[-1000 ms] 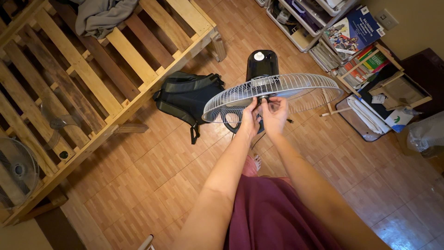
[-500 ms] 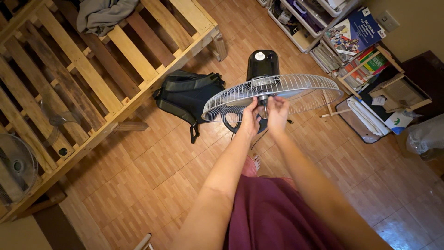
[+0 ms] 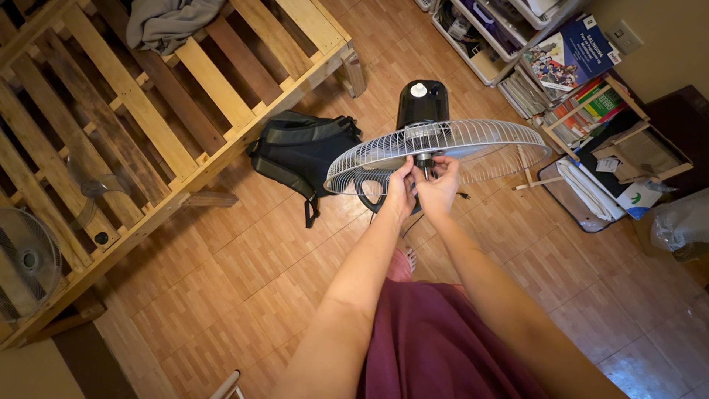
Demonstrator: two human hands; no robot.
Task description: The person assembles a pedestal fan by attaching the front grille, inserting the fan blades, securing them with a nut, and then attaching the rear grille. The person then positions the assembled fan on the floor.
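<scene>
A standing fan with a black motor housing (image 3: 422,103) and a white wire rear guard (image 3: 473,140) stands in front of me, seen from above. At the guard's centre a black nut sits around the metal shaft (image 3: 425,159). My left hand (image 3: 399,193) and my right hand (image 3: 441,187) are both pressed against that hub, fingers curled around the nut and shaft. No blade is on the shaft.
A black backpack (image 3: 299,153) lies on the wooden floor left of the fan. A slatted wooden bed frame (image 3: 133,111) with grey cloth (image 3: 168,21) fills the upper left; a fan guard (image 3: 26,262) leans at far left. Books and boxes (image 3: 583,81) crowd the right.
My right hand has closed in on the hub from a slightly raised position, and its fingers have shifted around the nut. My left hand has stayed at the hub.
</scene>
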